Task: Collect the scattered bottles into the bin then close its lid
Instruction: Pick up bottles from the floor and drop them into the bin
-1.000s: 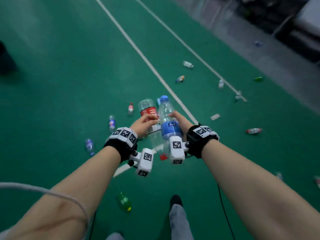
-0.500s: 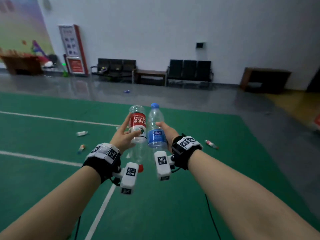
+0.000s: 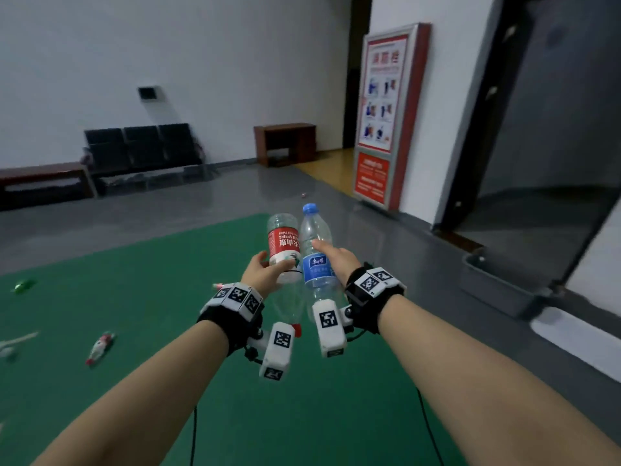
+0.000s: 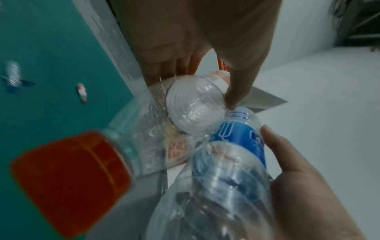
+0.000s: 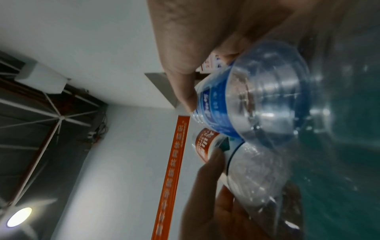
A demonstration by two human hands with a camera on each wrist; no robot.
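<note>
**Two bottles held up side by side, bin off to the right**

The left hand (image 3: 260,272) wraps its fingers and thumb around a red-labelled bottle (image 3: 284,250) held upside down, its red cap (image 3: 297,329) pointing down towards the wrist. The right hand (image 3: 337,258) grips a blue-labelled bottle (image 3: 316,267) held upright, its blue cap (image 3: 309,207) on top. The two bottles touch along their sides, in front of the person at about chest height. In the left wrist view the red cap (image 4: 69,181) fills the lower left and both clear bodies press together.

A grey bin (image 3: 500,289) stands on the grey floor (image 3: 201,210) well to the right, against a dark doorway; whether it has a lid on cannot be told. More bottles lie scattered on the green mat (image 3: 302,415) to the left: a red-and-white one (image 3: 99,348) and a green one (image 3: 22,285). A red notice board (image 3: 386,116) leans by the wall, with black seats (image 3: 141,146) and a brown worktop (image 3: 285,139) beyond.
</note>
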